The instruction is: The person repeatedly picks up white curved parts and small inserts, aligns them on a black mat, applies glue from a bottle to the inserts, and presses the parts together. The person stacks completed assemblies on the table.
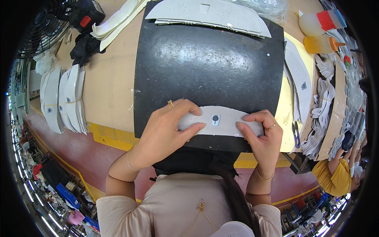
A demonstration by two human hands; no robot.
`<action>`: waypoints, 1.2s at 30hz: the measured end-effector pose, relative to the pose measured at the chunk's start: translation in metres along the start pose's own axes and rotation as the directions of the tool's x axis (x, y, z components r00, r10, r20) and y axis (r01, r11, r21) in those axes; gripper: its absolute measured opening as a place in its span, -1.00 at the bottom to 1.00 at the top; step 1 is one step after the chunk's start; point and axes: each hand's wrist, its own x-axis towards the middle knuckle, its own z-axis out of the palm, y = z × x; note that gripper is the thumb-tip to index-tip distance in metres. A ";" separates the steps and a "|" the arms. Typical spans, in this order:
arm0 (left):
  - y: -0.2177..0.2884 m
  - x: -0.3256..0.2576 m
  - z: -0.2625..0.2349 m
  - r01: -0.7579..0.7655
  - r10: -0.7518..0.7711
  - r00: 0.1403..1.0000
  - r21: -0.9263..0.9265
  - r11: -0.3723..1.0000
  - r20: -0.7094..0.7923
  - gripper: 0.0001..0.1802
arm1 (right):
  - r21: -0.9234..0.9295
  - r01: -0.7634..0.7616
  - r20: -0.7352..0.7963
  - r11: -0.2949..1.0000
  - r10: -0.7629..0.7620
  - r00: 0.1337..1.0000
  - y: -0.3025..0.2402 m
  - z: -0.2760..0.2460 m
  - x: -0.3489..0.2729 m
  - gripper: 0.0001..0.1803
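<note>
A light grey, curved fabric panel [229, 118] lies along the near edge of the black mat [209, 85]. Small holes dot it, and a pale patch with a dark tree shape [215, 120] sits at its middle. My left hand [167, 124] grips the panel's left part, index fingertip and thumb on its upper face. At the other end my right hand [262, 134] holds it the same way, thumb and index finger closed on it. The remaining fingers of both hands are partly hidden. A stack of similar grey panels [205, 15] rests at the mat's far edge.
Bundled panels [71, 98] stand at the left, below a black fan [43, 29]. On the right are more panels [300, 85] on yellow sheeting, blue-handled snips [296, 134], an orange bottle [318, 44] and a clear red-banded bottle [321, 21]. Another person in yellow [335, 175] is at far right.
</note>
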 end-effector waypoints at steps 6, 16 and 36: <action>0.000 0.000 0.000 0.001 -0.001 1.000 -0.001 1.000 0.003 -0.74 | -0.005 0.003 0.001 1.000 -0.003 1.000 -0.001 0.000 0.001 -0.80; 0.000 0.001 0.000 0.007 -0.007 1.000 -0.007 1.000 -0.002 -0.74 | -0.022 0.015 0.001 1.000 -0.015 1.000 -0.002 0.001 0.002 -0.81; 0.012 -0.018 0.020 -0.184 0.379 0.917 0.716 0.674 -0.121 -0.75 | -0.661 0.449 0.188 0.601 -0.447 0.875 -0.017 0.017 -0.013 -0.61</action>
